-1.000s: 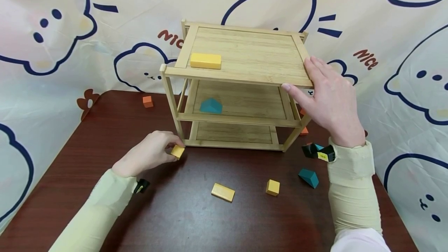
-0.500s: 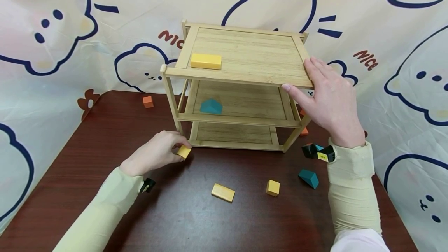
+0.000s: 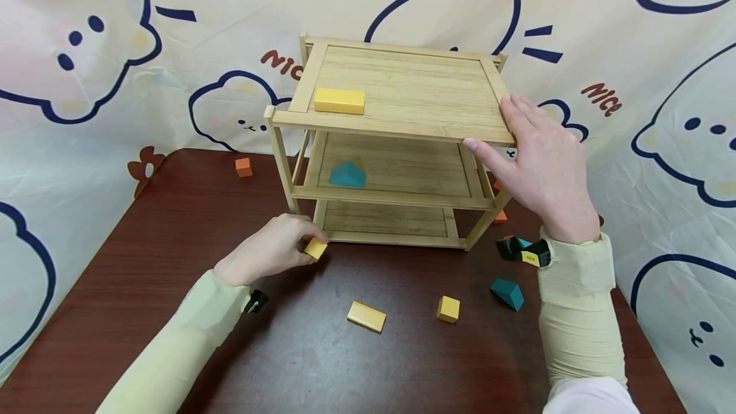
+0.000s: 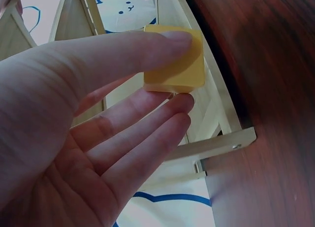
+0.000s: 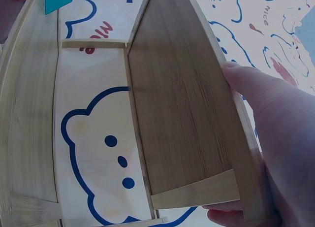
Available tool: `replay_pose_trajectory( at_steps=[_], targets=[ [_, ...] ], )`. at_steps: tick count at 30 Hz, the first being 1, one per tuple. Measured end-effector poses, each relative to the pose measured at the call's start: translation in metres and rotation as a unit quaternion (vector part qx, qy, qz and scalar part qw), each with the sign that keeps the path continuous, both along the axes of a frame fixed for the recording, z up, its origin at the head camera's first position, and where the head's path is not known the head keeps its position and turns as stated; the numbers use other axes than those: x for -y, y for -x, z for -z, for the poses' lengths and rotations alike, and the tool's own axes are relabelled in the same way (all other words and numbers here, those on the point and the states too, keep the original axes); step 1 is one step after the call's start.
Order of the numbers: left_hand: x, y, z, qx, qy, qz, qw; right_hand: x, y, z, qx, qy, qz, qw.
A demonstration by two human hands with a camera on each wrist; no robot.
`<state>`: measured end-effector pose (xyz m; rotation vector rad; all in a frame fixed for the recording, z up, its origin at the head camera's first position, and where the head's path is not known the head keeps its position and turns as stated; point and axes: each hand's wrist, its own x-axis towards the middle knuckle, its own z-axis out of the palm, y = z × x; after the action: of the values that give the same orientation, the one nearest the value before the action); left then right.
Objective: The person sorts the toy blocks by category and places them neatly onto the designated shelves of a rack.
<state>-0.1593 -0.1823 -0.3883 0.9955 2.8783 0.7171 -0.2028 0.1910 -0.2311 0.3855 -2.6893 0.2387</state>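
Observation:
My left hand [image 3: 270, 250] pinches a small yellow cube [image 3: 315, 248] just in front of the lower left corner of a three-tier wooden shelf [image 3: 414, 91]. In the left wrist view the thumb lies over the face of the cube [image 4: 173, 75], while the other fingers stretch out below and behind it. At the shelf's top right front corner, my right hand [image 3: 549, 174] holds the top board, thumb on the front edge and fingers along the side. A yellow rectangular block [image 3: 339, 101] lies on the top board. On the middle tier sits a teal block [image 3: 347, 174] with sloped sides.
On the dark table [image 3: 322, 369] in front lie a flat yellow block [image 3: 366, 316], another yellow cube [image 3: 448, 308] and a teal wedge [image 3: 508, 293]. An orange cube [image 3: 244, 167] sits behind at the left. More orange pieces show past the shelf's right leg.
My left hand has moved a little to the right along the shelf's front with the yellow cube pinched in it. The right hand keeps its place on the shelf corner.

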Motion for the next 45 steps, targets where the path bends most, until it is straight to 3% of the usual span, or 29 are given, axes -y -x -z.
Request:
replay_pose_trajectory(
  at_steps=[19,34,45],
  targets=[
    [-0.024,0.007,0.010,0.001,-0.006,0.036,0.9993,0.000,0.000,-0.001,0.005,-0.004,0.003,1.0000],
    [-0.032,0.017,0.013,-0.002,-0.006,0.031,0.9995,0.000,0.000,0.000,0.005,-0.003,0.004,1.0000],
    [-0.039,0.025,0.012,0.001,-0.012,0.010,0.9999,0.000,0.000,0.000,0.004,0.002,0.003,1.0000]
  ],
)
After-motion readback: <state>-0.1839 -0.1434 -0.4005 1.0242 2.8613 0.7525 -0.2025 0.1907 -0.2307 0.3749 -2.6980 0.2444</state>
